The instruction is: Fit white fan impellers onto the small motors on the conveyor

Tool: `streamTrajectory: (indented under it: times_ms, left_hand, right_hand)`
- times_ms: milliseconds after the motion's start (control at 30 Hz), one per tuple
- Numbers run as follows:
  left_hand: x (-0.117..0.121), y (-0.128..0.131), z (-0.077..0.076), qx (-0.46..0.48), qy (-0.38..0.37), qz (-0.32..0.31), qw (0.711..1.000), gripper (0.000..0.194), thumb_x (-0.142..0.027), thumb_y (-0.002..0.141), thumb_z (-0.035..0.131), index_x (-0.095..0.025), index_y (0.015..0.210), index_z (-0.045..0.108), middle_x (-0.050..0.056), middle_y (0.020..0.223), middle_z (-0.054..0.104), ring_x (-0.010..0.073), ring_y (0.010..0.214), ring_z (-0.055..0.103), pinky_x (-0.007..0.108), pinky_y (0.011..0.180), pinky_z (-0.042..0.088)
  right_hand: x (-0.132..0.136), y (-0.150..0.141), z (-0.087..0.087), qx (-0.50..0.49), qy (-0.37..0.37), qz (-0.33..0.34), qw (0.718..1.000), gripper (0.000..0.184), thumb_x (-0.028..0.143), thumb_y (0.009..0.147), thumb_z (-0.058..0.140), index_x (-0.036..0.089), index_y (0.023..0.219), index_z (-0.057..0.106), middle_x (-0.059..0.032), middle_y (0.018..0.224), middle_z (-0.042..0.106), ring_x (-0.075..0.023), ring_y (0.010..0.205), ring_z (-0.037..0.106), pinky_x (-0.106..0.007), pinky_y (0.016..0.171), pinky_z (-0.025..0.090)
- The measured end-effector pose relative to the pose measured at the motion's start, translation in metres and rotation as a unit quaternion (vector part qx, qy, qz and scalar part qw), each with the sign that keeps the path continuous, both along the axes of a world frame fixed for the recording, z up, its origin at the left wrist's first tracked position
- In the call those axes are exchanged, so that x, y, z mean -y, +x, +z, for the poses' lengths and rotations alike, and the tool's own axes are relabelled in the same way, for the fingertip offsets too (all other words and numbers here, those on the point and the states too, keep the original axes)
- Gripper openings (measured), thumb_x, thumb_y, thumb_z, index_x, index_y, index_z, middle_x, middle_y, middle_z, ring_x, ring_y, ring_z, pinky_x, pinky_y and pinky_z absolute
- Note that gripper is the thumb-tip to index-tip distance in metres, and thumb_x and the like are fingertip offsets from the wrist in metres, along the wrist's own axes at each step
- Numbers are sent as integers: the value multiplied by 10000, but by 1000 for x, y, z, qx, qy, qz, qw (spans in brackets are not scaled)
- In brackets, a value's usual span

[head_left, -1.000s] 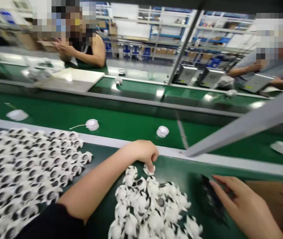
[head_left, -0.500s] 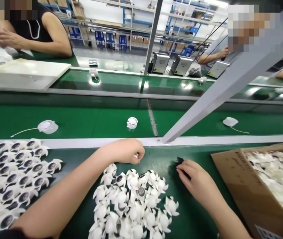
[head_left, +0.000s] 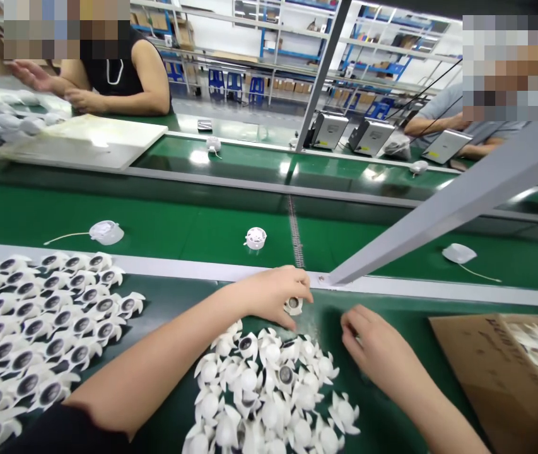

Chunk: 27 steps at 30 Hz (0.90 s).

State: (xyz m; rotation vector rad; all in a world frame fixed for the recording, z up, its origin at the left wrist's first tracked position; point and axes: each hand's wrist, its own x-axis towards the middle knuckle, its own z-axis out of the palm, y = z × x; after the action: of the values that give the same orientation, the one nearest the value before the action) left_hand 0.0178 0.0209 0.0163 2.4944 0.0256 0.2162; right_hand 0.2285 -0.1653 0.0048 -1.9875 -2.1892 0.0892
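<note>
My left hand [head_left: 280, 293] is over the bench just beyond a heap of white fan impellers [head_left: 269, 384]. Its fingers curve around one small white fan impeller [head_left: 293, 306], whose round dark-centred hub faces up. To the right of the heap, my right hand [head_left: 366, 334] is low over the green bench, with thumb and fingertips pinched together. Whatever may be between those fingertips is hidden. At the left, rows of white fan impellers [head_left: 27, 328] lie with their dark hub openings upward.
A cardboard box [head_left: 486, 366] of white parts stands at the right. Past the white rail [head_left: 193, 268], a green belt [head_left: 178, 214] carries a round white housing [head_left: 255, 238] and wired white parts. A slanted grey post [head_left: 415, 221] rises ahead. Co-workers sit across.
The view has shifted, moving the scene. My left hand has opened its fist around an impeller that now shows. My right hand has drawn back from a small dark pile, which no longer shows.
</note>
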Motion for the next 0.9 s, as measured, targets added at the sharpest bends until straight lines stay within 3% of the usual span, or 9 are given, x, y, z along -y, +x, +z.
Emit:
streamTrajectory:
  times_ms: [100, 200, 300, 467, 767, 833, 900]
  left_hand:
    - [-12, -3, -9, -17, -50, 18, 998, 498, -333, 665, 867, -181, 1106, 692, 70, 1122, 653, 231, 1070, 585, 306, 911, 452]
    - [-18, -1, -19, -3, -93, 13, 996, 397, -320, 671, 862, -183, 1016, 723, 47, 1046, 686, 205, 1020, 613, 277, 903, 447]
    - [-20, 0, -23, 10, -100, 8, 995, 344, -277, 660, 863, -179, 961, 729, 38, 1024, 693, 195, 1000, 621, 261, 887, 445]
    - [-21, 2, -23, 4, -79, 3, 997, 291, -273, 661, 857, -149, 882, 714, 49, 1011, 696, 197, 980, 625, 261, 857, 448]
    - [-24, 3, -28, 33, -113, 5, 993, 325, -289, 635, 879, -179, 913, 750, 21, 956, 706, 173, 928, 638, 241, 815, 453]
    - [-23, 2, -29, 42, -119, 5, 992, 351, -314, 633, 882, -169, 928, 757, 33, 956, 712, 178, 935, 641, 243, 830, 462]
    - [-23, 1, -31, 51, -127, 13, 991, 392, -355, 630, 885, -158, 944, 759, 51, 976, 717, 187, 947, 645, 247, 848, 470]
  right_hand:
    - [-25, -23, 12, -152, -16, -16, 988, 139, 167, 915, 455, 212, 812, 537, -16, 785, 569, -154, 702, 550, -273, 635, 445]
    - [-47, -46, 12, -200, -10, 3, 980, 135, 155, 881, 486, 204, 793, 576, -14, 764, 574, -156, 703, 548, -278, 649, 439]
    - [-61, -59, 4, -158, 8, 21, 987, 135, 154, 878, 516, 191, 796, 616, -33, 789, 603, -174, 741, 573, -286, 664, 440]
    - [-66, -63, -4, 1, 41, 36, 999, 112, 155, 887, 573, 167, 796, 638, -53, 797, 610, -203, 737, 574, -316, 661, 425]
    - [-49, -82, 1, 151, 102, 131, 975, 199, 15, 804, 546, 136, 842, 699, -75, 749, 619, -230, 688, 555, -354, 588, 407]
    - [-44, -74, 7, 139, 99, 118, 978, 264, 32, 817, 519, 129, 959, 719, -81, 791, 652, -234, 716, 585, -358, 599, 438]
    - [-38, -46, 17, 96, 117, 50, 987, 292, 98, 866, 489, 144, 1043, 716, -95, 903, 697, -244, 821, 636, -363, 679, 496]
